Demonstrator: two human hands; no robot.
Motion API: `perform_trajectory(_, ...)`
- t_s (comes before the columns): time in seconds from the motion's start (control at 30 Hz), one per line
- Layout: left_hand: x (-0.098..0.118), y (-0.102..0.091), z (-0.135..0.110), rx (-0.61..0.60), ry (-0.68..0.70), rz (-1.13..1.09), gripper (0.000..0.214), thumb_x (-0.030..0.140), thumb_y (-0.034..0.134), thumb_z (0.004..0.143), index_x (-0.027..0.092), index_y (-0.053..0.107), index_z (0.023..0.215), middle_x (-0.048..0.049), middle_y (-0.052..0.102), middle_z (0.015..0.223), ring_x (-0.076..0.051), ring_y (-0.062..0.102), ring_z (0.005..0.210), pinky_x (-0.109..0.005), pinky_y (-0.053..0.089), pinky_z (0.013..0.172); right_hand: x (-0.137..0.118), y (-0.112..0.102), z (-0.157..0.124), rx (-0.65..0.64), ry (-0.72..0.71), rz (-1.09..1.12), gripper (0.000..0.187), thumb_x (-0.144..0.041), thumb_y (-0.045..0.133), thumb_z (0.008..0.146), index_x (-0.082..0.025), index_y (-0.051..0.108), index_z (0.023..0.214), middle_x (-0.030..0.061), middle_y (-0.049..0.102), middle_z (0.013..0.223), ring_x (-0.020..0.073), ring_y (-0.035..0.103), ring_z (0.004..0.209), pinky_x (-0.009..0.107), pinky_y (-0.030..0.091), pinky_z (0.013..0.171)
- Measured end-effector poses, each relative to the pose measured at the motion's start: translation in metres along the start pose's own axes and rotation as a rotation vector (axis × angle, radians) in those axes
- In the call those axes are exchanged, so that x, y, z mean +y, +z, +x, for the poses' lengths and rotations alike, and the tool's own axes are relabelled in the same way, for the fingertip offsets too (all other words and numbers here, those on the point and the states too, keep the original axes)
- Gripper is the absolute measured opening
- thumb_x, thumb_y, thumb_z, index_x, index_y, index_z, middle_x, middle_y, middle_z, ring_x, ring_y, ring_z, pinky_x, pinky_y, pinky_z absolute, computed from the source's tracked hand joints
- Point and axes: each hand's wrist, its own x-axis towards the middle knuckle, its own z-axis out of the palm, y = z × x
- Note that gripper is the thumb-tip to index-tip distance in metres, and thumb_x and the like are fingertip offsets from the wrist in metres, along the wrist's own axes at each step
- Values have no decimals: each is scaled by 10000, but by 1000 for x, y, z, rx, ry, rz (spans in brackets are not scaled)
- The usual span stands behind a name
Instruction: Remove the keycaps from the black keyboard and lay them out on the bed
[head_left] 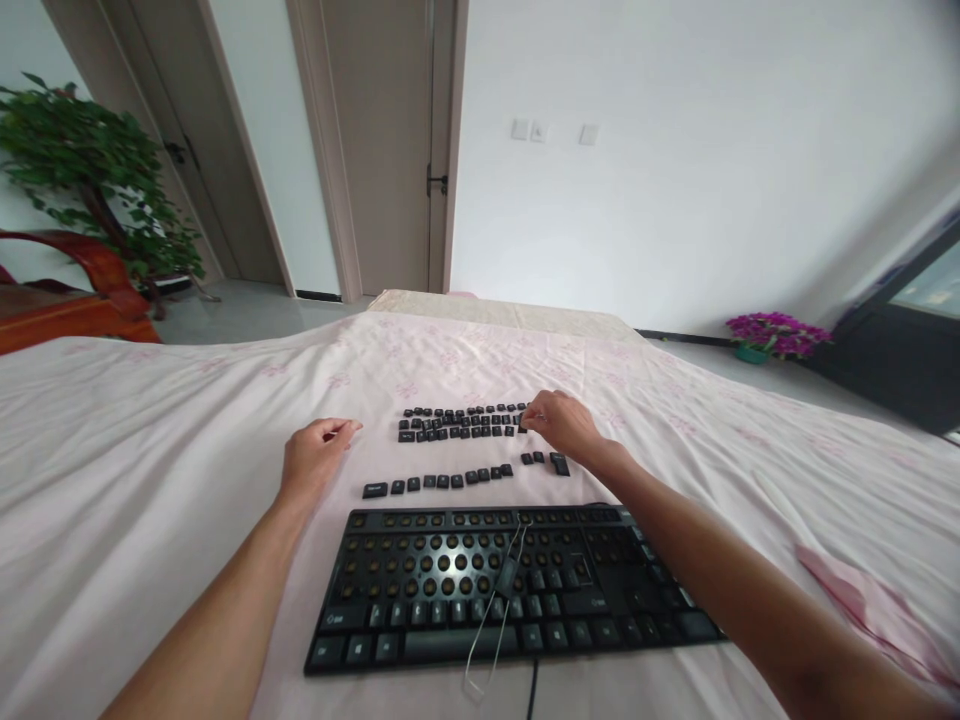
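Observation:
A black keyboard (442,642) lies on the cloth in front of me, with many of its keycaps off and the round switch mounts bare. Beyond it, loose black keycaps (457,481) are laid out in rows. At the right end of the far rows, my right hand (564,425) has its fingers closed on a keycap (522,424), partly hidden by the fingertips. My left hand (316,458) rests left of the rows, thumb and fingers pressed together, with nothing visible in them. A wire keycap puller (506,578) lies across the keyboard.
A pale pink flowered cloth (187,450) covers the surface. From the keyboard's near edge runs a black cable (533,690). A pink cloth (874,610) lies at the right. Farther off are a wooden chair (97,275), a green plant (82,150) and purple flowers (776,332).

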Motion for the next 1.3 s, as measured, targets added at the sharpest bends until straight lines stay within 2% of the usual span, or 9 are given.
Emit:
perform_trajectory(0.3,-1,1,0,0,-8,-37,403,538,626,716,182,736,870,-45,738,800,-228,676,731,-293,456,708,9,13,8,-32,-4,-41,132,-267,624,829,-244,749,793,26,686,973,197,546,933,285,387,770)
perform_trajectory(0.97,-1,1,-1,-4,-6,-44,395,533,636,713,184,737,867,-39,734,785,-226,676,735,-297,454,709,10,13,8,-48,-3,-8,147,-304,631,840,-270,773,853,21,708,984,202,563,960,266,402,775)
perform_trajectory(1.3,0,1,0,-7,-11,-15,387,543,640,709,194,735,845,-38,728,772,-228,676,748,-303,446,724,8,14,8,-43,5,-7,156,-269,615,826,-260,770,811,21,715,949,206,571,947,264,399,744)
